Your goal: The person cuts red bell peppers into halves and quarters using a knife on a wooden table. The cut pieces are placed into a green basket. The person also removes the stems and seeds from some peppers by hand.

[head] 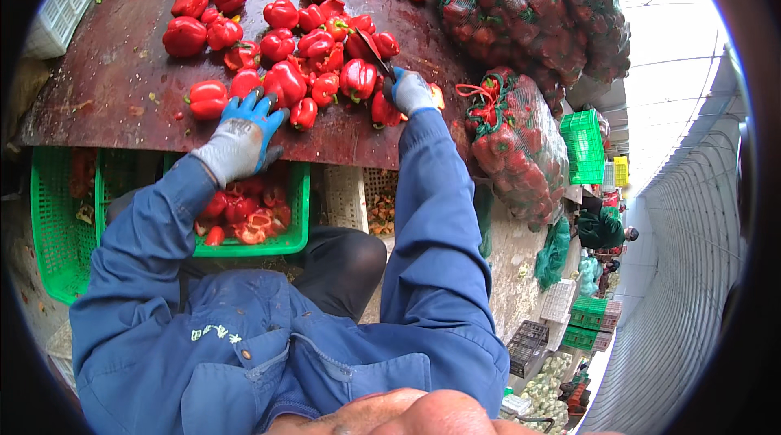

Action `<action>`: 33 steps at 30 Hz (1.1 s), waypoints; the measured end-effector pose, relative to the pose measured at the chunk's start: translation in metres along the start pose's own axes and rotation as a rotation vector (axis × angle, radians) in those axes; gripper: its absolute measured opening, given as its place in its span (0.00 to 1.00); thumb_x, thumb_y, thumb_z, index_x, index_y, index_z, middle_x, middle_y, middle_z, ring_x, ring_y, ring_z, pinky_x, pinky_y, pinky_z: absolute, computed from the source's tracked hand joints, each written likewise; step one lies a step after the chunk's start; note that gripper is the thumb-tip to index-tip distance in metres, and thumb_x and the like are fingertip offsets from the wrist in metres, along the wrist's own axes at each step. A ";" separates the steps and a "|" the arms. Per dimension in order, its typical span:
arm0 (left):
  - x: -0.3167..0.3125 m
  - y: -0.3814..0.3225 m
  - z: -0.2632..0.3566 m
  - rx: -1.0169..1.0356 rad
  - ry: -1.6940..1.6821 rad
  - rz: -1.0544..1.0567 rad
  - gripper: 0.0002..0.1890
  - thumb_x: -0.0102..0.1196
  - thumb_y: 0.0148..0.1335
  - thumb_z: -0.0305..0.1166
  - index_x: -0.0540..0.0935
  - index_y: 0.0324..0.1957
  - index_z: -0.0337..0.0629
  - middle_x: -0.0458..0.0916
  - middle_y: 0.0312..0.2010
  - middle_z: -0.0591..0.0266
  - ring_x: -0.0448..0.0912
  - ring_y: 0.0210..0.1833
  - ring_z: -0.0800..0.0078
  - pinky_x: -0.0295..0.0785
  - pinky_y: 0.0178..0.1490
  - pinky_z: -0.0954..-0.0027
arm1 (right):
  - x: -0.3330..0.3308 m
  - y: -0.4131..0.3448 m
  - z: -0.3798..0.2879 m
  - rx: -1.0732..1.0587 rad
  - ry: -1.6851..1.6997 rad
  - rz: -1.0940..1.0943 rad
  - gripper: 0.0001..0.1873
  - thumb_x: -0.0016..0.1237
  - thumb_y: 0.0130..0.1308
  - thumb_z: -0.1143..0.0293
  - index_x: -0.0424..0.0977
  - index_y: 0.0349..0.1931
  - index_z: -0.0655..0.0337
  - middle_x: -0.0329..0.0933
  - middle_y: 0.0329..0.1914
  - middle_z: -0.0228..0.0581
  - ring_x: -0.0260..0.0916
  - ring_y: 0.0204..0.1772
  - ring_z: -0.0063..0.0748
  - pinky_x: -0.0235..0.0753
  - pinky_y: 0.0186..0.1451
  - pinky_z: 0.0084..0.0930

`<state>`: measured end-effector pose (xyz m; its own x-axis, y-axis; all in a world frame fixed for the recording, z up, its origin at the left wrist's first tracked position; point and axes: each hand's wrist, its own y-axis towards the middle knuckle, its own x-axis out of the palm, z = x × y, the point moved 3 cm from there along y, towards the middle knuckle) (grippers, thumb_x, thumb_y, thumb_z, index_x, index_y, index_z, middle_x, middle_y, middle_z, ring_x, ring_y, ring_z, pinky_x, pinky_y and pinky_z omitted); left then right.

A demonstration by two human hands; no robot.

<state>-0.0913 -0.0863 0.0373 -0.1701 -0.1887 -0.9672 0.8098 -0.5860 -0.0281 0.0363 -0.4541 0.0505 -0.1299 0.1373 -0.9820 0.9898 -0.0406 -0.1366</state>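
My left hand (244,133), in a grey and blue work glove, is spread with its fingers apart at the near edge of the table. Its fingertips reach the nearest red bell peppers (285,84), and I cannot tell whether they touch. In my gloved right hand (410,91) is a knife (373,52), its dark blade angled up and left over the pepper pile. A whole bell pepper (207,99) lies just left of my left fingers. Below the table edge, a green plastic crate (299,246) holds cut peppers (253,224), partly hidden by my left arm.
The dark red tabletop (116,106) carries more peppers toward the back. Filled mesh sacks (518,148) stand to the right. A second green crate (61,276) and a pale crate (346,194) with scraps sit below. A person (601,229) is farther off at right.
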 end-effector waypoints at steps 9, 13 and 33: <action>-0.006 0.005 -0.001 -0.020 -0.046 0.002 0.38 0.65 0.67 0.53 0.73 0.76 0.51 0.66 0.79 0.46 0.62 0.82 0.42 0.58 0.80 0.34 | -0.003 0.027 0.038 -0.023 0.597 0.458 0.23 0.61 0.73 0.61 0.82 0.62 0.67 0.91 0.46 0.48 0.82 0.46 0.29 0.83 0.54 0.34; -0.008 0.010 -0.013 -0.053 -0.033 -0.013 0.39 0.65 0.67 0.54 0.73 0.76 0.51 0.66 0.79 0.47 0.62 0.82 0.42 0.58 0.80 0.34 | 0.012 0.039 0.054 0.236 0.269 0.028 0.21 0.61 0.72 0.57 0.85 0.58 0.60 0.86 0.33 0.43 0.81 0.30 0.34 0.80 0.34 0.37; -0.005 0.023 -0.028 -0.021 -0.088 -0.059 0.36 0.63 0.68 0.52 0.75 0.74 0.48 0.71 0.74 0.45 0.67 0.79 0.42 0.58 0.80 0.37 | -0.003 0.114 -0.077 -0.315 0.006 -0.089 0.20 0.52 0.76 0.49 0.84 0.50 0.55 0.86 0.45 0.61 0.84 0.51 0.67 0.81 0.55 0.57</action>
<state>-0.0561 -0.0765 0.0343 -0.2660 -0.2234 -0.9377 0.8083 -0.5817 -0.0907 0.1544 -0.3833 0.0479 -0.2172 0.1327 -0.9671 0.9442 0.2798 -0.1737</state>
